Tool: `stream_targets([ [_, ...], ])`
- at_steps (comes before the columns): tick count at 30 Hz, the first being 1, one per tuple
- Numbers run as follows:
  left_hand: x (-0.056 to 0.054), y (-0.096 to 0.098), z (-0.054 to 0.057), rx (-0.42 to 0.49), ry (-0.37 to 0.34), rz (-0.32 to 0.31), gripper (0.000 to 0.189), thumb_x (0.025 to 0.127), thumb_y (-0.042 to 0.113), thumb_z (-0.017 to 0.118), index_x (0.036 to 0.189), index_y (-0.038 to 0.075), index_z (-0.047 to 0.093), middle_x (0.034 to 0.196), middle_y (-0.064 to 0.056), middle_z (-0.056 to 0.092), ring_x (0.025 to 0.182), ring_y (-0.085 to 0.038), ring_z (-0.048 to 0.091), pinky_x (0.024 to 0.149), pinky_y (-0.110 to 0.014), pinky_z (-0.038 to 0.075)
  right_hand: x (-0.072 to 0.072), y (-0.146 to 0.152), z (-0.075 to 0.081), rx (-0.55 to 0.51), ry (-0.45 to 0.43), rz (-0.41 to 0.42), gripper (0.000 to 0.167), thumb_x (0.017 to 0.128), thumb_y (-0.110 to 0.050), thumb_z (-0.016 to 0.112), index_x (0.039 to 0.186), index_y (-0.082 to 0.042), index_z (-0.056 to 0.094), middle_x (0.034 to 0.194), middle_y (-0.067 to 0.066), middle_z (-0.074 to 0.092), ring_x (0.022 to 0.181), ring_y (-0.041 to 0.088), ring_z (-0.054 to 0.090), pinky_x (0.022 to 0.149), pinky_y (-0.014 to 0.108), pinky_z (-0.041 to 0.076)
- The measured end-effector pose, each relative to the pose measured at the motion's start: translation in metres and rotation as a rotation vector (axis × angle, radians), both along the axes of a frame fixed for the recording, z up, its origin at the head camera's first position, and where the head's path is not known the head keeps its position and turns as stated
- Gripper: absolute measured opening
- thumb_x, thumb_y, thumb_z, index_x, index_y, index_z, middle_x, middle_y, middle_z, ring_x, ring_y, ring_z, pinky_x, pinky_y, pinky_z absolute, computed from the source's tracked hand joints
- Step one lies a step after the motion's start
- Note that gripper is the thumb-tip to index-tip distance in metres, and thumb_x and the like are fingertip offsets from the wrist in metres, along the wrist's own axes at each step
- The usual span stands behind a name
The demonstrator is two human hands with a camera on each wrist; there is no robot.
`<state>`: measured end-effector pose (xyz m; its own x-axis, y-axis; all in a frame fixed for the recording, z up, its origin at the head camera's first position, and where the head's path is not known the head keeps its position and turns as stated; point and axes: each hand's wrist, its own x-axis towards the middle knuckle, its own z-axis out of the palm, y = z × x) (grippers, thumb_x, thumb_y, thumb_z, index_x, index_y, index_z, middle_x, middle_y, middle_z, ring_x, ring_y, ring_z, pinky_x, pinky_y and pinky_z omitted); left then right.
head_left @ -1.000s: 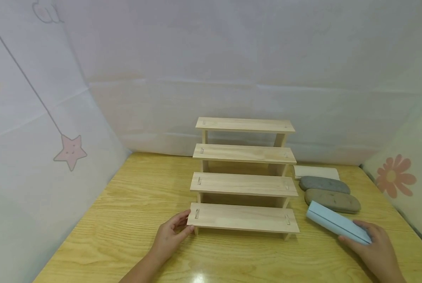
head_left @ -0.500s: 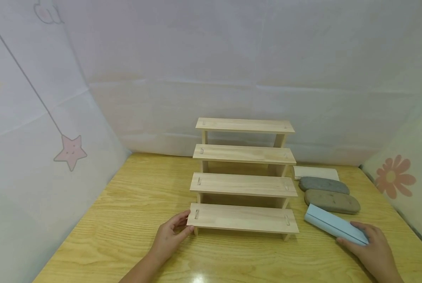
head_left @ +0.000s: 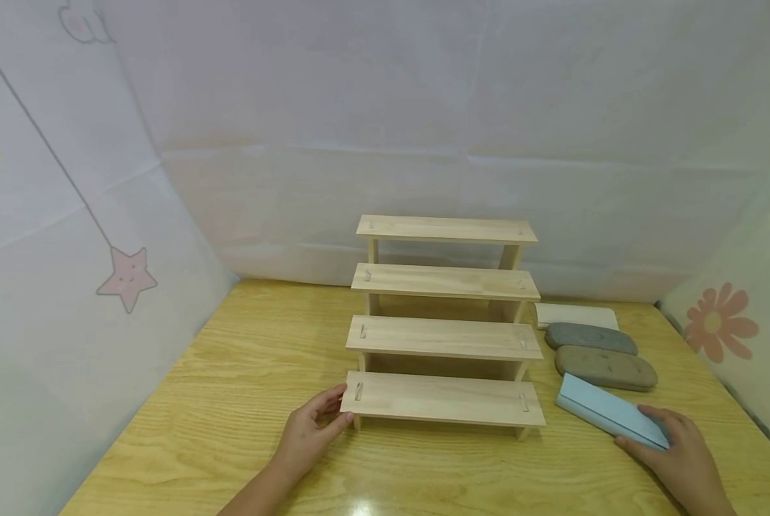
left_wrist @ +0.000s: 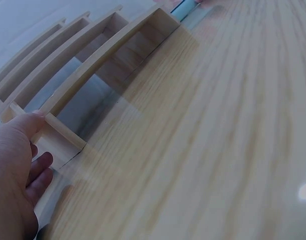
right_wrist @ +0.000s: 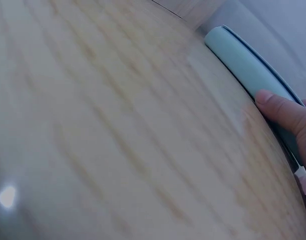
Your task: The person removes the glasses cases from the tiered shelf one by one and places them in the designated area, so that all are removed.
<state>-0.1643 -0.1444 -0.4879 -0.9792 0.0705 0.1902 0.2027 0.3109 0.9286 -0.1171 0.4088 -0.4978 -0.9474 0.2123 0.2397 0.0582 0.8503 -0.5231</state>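
Observation:
A four-step wooden display stand (head_left: 443, 398) stands mid-table. At its lowest step, my left hand (head_left: 309, 432) holds the left end, with the thumb at the front corner and fingers round the side; the left wrist view shows the thumb (left_wrist: 30, 122) against the board's end. A light-blue glasses case (head_left: 607, 410) lies slantwise on the table to the right of the stand. My right hand (head_left: 678, 451) grips its near end between thumb and fingers. In the right wrist view the thumb presses the side of the glasses case (right_wrist: 238, 62); the other fingers are mostly hidden.
Behind the blue case lie a brown glasses case (head_left: 606, 368), a grey one (head_left: 591, 337) and a cream one (head_left: 577, 314), in a row beside the stand. Pale cloth walls (head_left: 295, 186) close off the back and sides of the wooden table (head_left: 230, 373).
My right hand has shifted the blue glasses case slightly left and towards me, and it has turned a little to show more of its flap. My left hand and the stand stay put.

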Motion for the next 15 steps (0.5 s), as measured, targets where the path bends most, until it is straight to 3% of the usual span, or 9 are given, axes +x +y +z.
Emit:
stream_targets([
  [9,-0.0003,-0.0005,-0.0009,0.0,0.006,-0.004,0.045,0.085,0.017,0.077,0.127,0.011,0.065,0.122,-0.009,0.07,0.106,-0.021,0.069,0.087,-0.022,0.056,-0.0004,0.0022,-0.0002,-0.009,-0.009,-0.007,0.079,0.08,-0.038,0.081,0.134,0.009,0.049,0.131,0.038,0.045,0.115,0.054,0.042,0.087,0.065,0.038],
  [15,-0.0005,-0.0004,-0.0012,-0.002,0.0,-0.001,0.045,0.084,0.017,0.077,0.127,0.011,0.065,0.123,-0.01,0.069,0.106,-0.022,0.069,0.087,-0.022,0.056,-0.0002,0.0044,0.0008,-0.024,-0.034,-0.047,0.084,0.083,-0.042,0.077,0.137,0.013,0.044,0.134,0.043,0.038,0.119,0.061,0.034,0.091,0.071,0.034],
])
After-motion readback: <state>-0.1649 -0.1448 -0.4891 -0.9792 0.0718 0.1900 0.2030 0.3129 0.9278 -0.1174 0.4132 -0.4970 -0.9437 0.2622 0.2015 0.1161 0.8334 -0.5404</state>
